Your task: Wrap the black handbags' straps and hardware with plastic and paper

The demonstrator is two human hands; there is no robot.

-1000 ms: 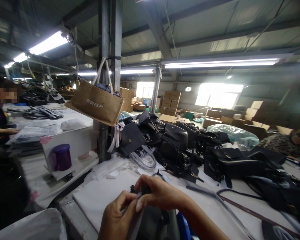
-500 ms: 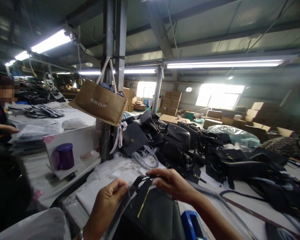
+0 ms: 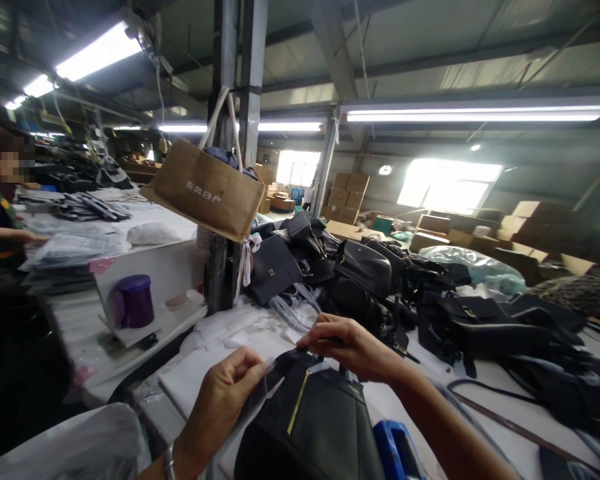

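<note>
A black bag [image 3: 325,427] with a gold zipper [image 3: 299,403] stands upright at the bottom centre. Left of its top, my left hand [image 3: 230,390] pinches a clear plastic strip [image 3: 269,380] between thumb and fingers. My right hand [image 3: 353,343] is closed on the black handle at the bag's top; the fingertips partly hide it. A blue object [image 3: 399,450] lies against the bag's right side.
Black bags [image 3: 363,267] are heaped behind. A brown tote [image 3: 207,190] hangs on a metal post [image 3: 253,87]. Left are a purple mug [image 3: 136,301] and a person [image 3: 0,207] beside stacked plastic-wrapped pieces [image 3: 75,250]. Clear plastic [image 3: 70,447] sits lower left.
The view has shifted slightly. My right hand has risen a little with the bag's handle, and more of the bag's front shows. My left hand still pinches the plastic.
</note>
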